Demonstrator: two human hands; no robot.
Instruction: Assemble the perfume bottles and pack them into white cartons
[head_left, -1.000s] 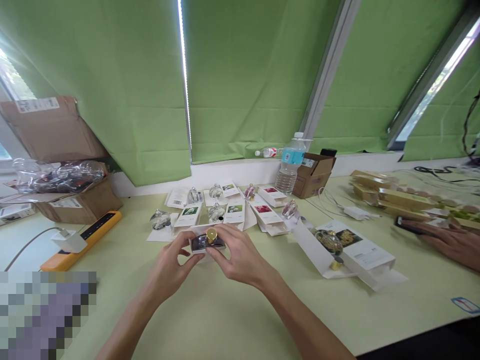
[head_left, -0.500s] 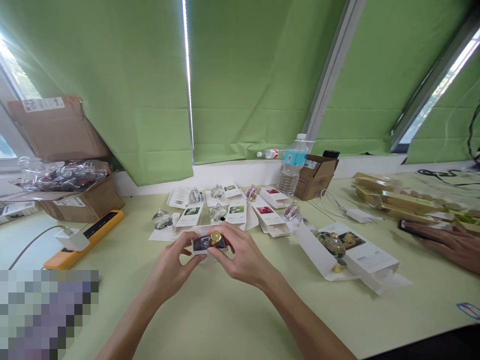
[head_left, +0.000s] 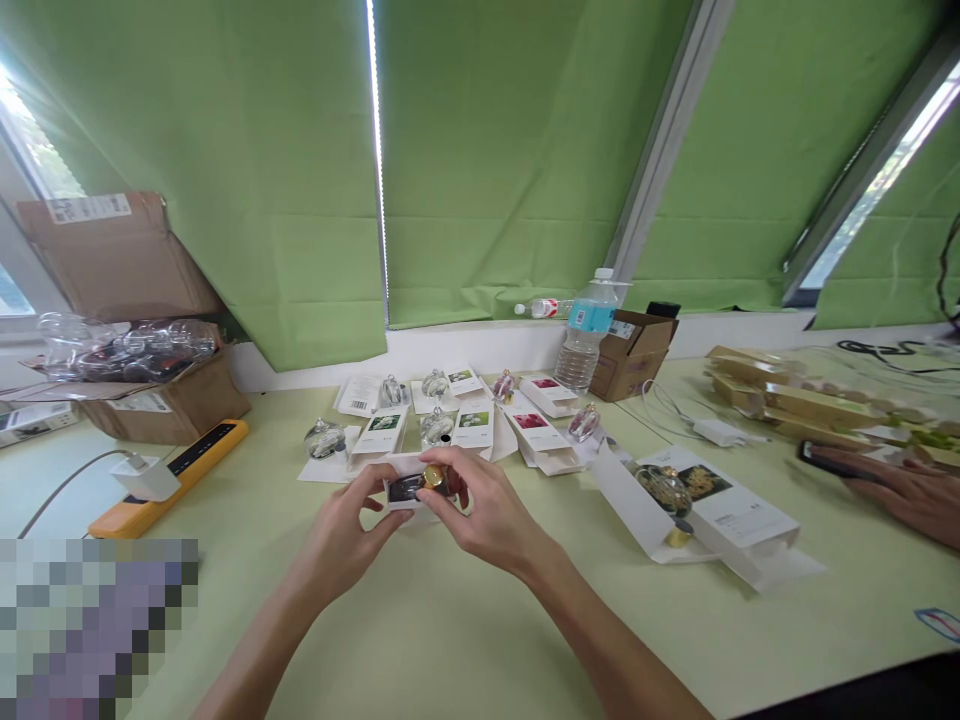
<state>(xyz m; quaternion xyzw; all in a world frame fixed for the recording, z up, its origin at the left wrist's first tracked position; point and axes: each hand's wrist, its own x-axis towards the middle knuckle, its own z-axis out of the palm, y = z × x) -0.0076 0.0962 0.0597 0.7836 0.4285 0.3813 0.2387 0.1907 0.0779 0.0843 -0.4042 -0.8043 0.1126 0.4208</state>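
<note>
A small white box (head_left: 400, 505) faces me with its end open, and my left hand (head_left: 346, 525) grips its left side between thumb and fingers. In the box's mouth shows a glass bottle with a shiny gold cap (head_left: 433, 476). My right hand (head_left: 491, 512) pinches that cap between thumb and fingertips; most of the bottle is hidden inside the box. Just beyond my hands, several clear glass bottles, one a round bottle (head_left: 324, 438), lie among white picture boxes such as the red-flower box (head_left: 534, 428).
At right, a larger white box (head_left: 739, 510) lies beside a gold-capped bottle (head_left: 667, 490) on paper. Another person's hand (head_left: 904, 500) rests on a phone. An orange power strip (head_left: 202, 462) and a carton (head_left: 165, 405) stand left; a water bottle (head_left: 589, 335) stands at the back.
My right thumb has shifted up from the box's lower edge onto the gold cap, and the fingers now close around it. My left hand stays in place on the box.
</note>
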